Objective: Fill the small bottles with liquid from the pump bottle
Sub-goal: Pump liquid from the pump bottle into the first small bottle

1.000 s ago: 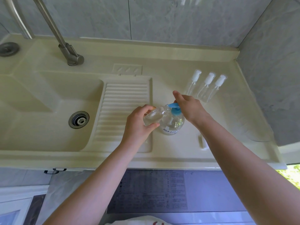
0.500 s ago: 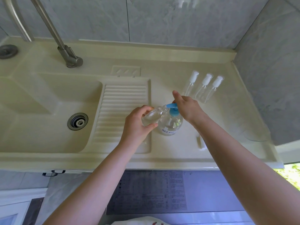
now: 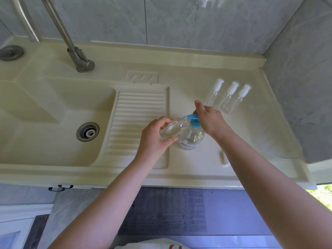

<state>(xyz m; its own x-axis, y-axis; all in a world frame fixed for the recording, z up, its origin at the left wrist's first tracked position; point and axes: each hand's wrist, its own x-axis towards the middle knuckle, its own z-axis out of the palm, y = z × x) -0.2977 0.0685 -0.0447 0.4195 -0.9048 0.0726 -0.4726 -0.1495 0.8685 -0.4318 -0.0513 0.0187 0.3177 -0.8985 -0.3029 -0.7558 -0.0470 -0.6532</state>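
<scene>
Bottles first: I see a clear round pump bottle with a blue pump head (image 3: 190, 136) standing on the cream bench (image 3: 197, 173), just right of the ribbed washboard (image 3: 136, 121). My left hand (image 3: 154, 139) has its fingers (image 3: 166, 121) wrapped around a small clear bottle (image 3: 173, 127), tilted with its mouth at the blue spout. My right hand (image 3: 211, 119) rests on the pump head, fingers curled. Three capped small clear bottles (image 3: 229, 97) stand far right.

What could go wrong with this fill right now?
The small bottle is tilted in the left hand, its narrow mouth at the blue spout; slight misalignment could spill liquid onto the counter. The right hand pressing could rock the pump bottle.
</scene>
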